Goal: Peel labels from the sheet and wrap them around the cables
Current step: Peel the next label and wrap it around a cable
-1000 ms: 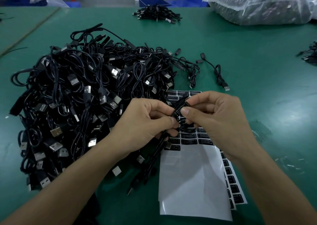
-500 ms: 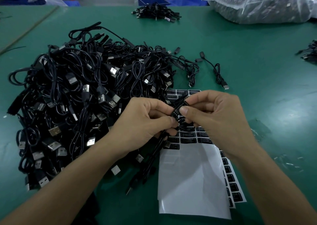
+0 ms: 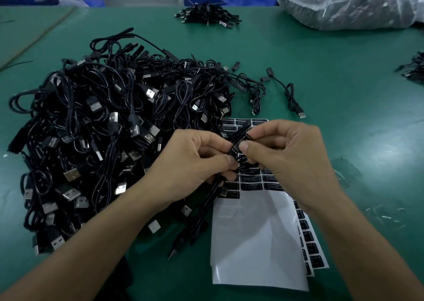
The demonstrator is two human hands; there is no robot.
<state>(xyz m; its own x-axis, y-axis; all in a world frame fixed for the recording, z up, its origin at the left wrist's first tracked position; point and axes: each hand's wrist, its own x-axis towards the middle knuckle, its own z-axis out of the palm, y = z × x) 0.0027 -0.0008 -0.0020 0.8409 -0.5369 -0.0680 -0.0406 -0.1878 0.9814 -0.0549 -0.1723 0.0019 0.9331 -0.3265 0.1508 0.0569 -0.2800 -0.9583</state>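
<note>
Left hand [image 3: 192, 163]: my grip is narrow, thumb and fingers pinched on the cable [image 3: 202, 211] just beside the label [image 3: 237, 145].
Right hand [image 3: 286, 160]: my grip is narrow too, thumb and forefinger pinching the label against the cable.
Label: black with white print, held between both hands above the sheet [image 3: 257, 243].
Cable: black, trailing from my left hand down to the tabletop [image 3: 344, 94]; its plug end lies beside the sheet's left edge.
Sheet: flat under my hands, with rows of black labels at the far end and bare white backing nearer me.
Pile [image 3: 103, 128]: tangled black USB cables on my left, reaching the sheet's far corner.
Far side: a small bundle [image 3: 206, 16] of cables and a clear plastic bag [image 3: 344, 2].
</note>
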